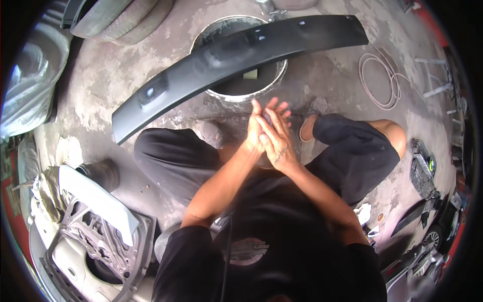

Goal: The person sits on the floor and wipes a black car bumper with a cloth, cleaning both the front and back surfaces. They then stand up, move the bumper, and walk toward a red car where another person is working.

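— Hands: left hand (255,132) and right hand (275,141) press palm to palm, grasping nothing I can see.
— Panel?
— Black panel (236,58) rests across the bucket (236,95) rim; 1 knock could tip it onto concrete.

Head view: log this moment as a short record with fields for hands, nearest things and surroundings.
posture: person squatting on a stained concrete floor
left hand: left hand pressed against the right, fingers up
right hand: right hand laid over the left; whether anything is between them cannot be told
nearest thing: long dark curved panel lying across a round basin, just beyond the hands
left side: pale car door shell; tyre at top
right side: coiled hose on the floor
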Demonstrator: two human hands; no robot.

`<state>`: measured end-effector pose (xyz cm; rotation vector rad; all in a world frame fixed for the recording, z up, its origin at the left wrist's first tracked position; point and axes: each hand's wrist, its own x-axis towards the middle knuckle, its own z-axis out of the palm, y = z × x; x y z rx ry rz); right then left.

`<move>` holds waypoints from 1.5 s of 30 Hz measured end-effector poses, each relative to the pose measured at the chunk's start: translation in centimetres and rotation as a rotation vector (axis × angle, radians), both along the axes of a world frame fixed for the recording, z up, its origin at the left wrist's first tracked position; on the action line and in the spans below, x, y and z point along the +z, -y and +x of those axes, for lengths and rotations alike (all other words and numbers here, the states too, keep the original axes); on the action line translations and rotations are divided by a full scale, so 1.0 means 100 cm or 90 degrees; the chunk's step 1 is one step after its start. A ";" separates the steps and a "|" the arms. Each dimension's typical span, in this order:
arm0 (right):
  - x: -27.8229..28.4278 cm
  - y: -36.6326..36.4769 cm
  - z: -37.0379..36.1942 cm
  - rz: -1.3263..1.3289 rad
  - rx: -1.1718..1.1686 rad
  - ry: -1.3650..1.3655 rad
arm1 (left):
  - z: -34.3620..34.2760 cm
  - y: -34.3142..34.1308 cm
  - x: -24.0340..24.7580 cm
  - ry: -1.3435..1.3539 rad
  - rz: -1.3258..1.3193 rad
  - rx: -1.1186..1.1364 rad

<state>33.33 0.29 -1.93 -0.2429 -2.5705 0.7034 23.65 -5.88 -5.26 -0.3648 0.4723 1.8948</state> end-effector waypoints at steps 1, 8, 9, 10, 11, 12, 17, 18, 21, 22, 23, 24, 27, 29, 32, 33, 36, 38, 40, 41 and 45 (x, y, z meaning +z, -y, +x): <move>-0.010 -0.003 -0.005 -0.119 -0.037 0.009 | 0.005 -0.001 0.004 0.006 -0.035 0.023; -0.027 -0.077 -0.018 -0.513 -0.298 0.059 | 0.016 0.006 0.039 -0.226 -0.039 -0.164; -0.020 -0.074 -0.017 -0.546 -0.345 0.006 | 0.014 0.008 0.041 -0.256 -0.041 -0.162; -0.008 -0.070 -0.012 -0.606 -0.316 0.013 | 0.009 0.008 0.042 -0.260 -0.078 -0.169; -0.001 -0.053 -0.011 -0.619 -0.218 0.036 | 0.005 0.008 0.042 -0.265 -0.107 -0.160; 0.005 -0.033 -0.010 -0.609 -0.117 0.011 | 0.001 0.009 0.041 -0.278 -0.122 -0.153; 0.020 0.002 -0.007 -0.336 0.119 0.094 | -0.010 0.015 0.031 -0.066 -0.218 0.093; 0.019 0.000 -0.010 -0.368 0.106 0.095 | -0.006 0.016 0.032 -0.066 -0.190 0.092; 0.016 -0.008 -0.024 -0.316 0.111 0.065 | 0.003 0.019 0.042 -0.049 -0.159 0.092; 0.015 -0.011 -0.031 -0.333 0.105 0.032 | 0.003 0.022 0.048 -0.111 -0.160 0.089; 0.016 -0.012 -0.035 -0.339 0.101 0.011 | 0.003 0.024 0.055 -0.173 -0.154 0.085; 0.017 -0.017 -0.041 -0.403 0.061 0.020 | 0.005 0.027 0.064 -0.237 -0.171 0.056; 0.026 -0.043 -0.054 -0.601 -0.088 0.042 | -0.010 0.063 0.093 -0.390 -0.117 -0.172; 0.032 -0.070 -0.060 -0.538 -0.063 -0.034 | -0.025 0.102 0.114 -0.514 -0.159 -0.091; 0.044 -0.121 -0.080 -0.400 -0.114 -0.141 | -0.063 0.177 0.137 -0.997 -0.642 0.204; 0.049 -0.137 -0.090 -0.421 -0.097 -0.196 | -0.075 0.206 0.142 -0.968 -0.753 0.300; 0.063 -0.177 -0.123 -0.385 -0.158 -0.202 | -0.130 0.294 0.136 -0.944 -1.042 0.506; 0.063 -0.199 -0.140 -0.394 -0.136 -0.194 | -0.175 0.344 0.113 -0.893 -1.211 0.490; 0.056 -0.218 -0.153 -0.228 -0.131 -0.137 | -0.212 0.381 0.086 -0.673 -1.182 0.427; 0.050 -0.225 -0.156 -0.139 -0.117 -0.113 | -0.223 0.393 0.072 -0.483 -1.073 0.392; 0.016 -0.220 -0.173 0.106 -0.091 -0.017 | -0.235 0.416 0.032 -0.335 -0.697 0.401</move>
